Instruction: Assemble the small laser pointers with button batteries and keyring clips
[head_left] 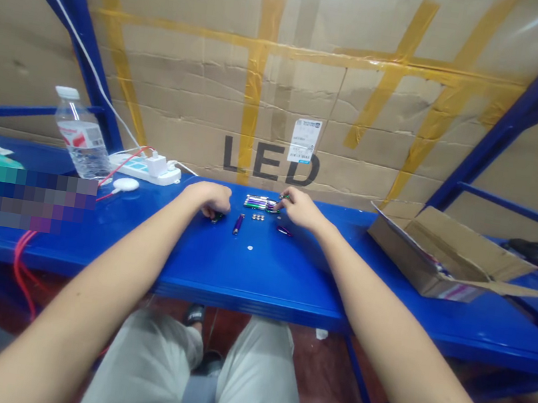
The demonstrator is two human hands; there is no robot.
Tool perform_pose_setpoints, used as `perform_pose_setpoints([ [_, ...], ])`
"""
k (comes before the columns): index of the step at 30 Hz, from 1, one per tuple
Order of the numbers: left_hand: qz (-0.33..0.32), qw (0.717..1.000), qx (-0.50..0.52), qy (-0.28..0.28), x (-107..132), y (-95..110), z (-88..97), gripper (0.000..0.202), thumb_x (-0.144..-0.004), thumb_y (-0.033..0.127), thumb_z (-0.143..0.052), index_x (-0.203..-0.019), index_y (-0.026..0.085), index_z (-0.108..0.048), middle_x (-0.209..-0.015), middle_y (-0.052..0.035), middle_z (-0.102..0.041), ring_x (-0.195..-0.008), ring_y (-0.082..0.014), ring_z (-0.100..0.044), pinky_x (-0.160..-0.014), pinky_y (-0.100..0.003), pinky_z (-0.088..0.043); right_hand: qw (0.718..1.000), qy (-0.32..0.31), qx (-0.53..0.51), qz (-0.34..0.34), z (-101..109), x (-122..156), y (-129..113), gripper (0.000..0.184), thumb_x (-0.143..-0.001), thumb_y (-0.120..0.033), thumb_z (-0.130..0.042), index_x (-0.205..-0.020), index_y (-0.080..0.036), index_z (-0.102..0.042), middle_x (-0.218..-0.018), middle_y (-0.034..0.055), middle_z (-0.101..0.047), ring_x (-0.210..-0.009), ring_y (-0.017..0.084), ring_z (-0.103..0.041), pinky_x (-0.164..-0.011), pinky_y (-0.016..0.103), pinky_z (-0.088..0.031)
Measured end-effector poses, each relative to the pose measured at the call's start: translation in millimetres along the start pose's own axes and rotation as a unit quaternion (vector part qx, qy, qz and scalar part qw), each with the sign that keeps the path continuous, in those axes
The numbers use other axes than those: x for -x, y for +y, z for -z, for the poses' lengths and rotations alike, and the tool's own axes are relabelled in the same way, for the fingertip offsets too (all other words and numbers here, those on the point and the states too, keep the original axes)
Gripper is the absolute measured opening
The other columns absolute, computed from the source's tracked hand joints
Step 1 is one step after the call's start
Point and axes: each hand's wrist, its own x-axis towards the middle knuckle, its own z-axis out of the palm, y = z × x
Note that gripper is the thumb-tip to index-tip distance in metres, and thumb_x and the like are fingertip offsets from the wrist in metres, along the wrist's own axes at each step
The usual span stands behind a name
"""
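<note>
My left hand (214, 200) rests on the blue table with its fingers curled; a small dark-green thing (217, 217) shows under the fingertips, its kind unclear. To its right lies a short purple metallic tube (238, 225). A row of slim shiny tubes (257, 202) in several colours lies further back, with small silver button-like cells (258, 217) in front. My right hand (301, 209) is bent over the row's right end, fingers closed together on something too small to name. Nearer me than that hand lies another purple piece (283, 230).
An open cardboard box (457, 260) stands at the right. At the left are a water bottle (83, 140), a white power strip (152, 169) and red cables (21, 252). A small white disc (250, 248) lies mid-table. A large taped carton (203, 97) stands behind.
</note>
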Motion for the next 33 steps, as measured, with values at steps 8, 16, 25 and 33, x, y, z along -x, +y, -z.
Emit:
perform_pose_setpoints([
  [8, -0.05, 0.995, 0.073, -0.049, 9, 9, -2.3, 0.028, -0.075, 0.015, -0.058, -0.102, 0.009, -0.063, -0.088, -0.0162, -0.073, -0.077, -0.0236, -0.073, -0.067, -0.031, -0.061, 1.0, -0.006, 0.006, 0.001, 0, -2, 2, 0.017, -0.093, -0.01, -0.046, -0.103, -0.016, -0.057, -0.092, 0.0077, -0.077, -0.098, 0.021, -0.067, -0.092, 0.034, -0.046],
  [16, -0.061, 0.99, 0.107, -0.063, 12, 12, -3.3, 0.028, -0.073, 0.014, -0.059, -0.099, 0.011, -0.065, -0.078, -0.0105, -0.072, -0.074, -0.0229, -0.073, -0.07, -0.032, -0.062, 1.0, -0.012, 0.019, -0.003, 1, 0, -2, 0.017, -0.092, -0.01, -0.045, -0.1, -0.017, -0.058, -0.091, 0.0077, -0.077, -0.1, 0.022, -0.066, -0.092, 0.035, -0.046],
  [25, -0.063, 0.99, 0.113, -0.058, 8, 13, -5.3, 0.036, -0.074, 0.013, -0.061, -0.11, 0.01, -0.066, -0.079, -0.0104, -0.074, -0.067, -0.0211, -0.073, -0.069, -0.03, -0.062, 1.0, -0.018, 0.014, -0.001, 0, -1, 3, 0.021, -0.091, -0.009, -0.044, -0.106, -0.016, -0.057, -0.089, 0.0073, -0.077, -0.095, 0.022, -0.067, -0.09, 0.035, -0.047],
  [33, -0.069, 0.99, 0.108, -0.057, 15, 20, -6.0, 0.034, -0.075, 0.012, -0.059, -0.109, 0.008, -0.067, -0.078, -0.0106, -0.074, -0.066, -0.0211, -0.073, -0.07, -0.031, -0.061, 1.0, -0.019, 0.012, 0.0, -1, 0, 3, 0.021, -0.092, -0.01, -0.045, -0.107, -0.016, -0.057, -0.088, 0.0066, -0.077, -0.094, 0.021, -0.067, -0.091, 0.034, -0.047],
])
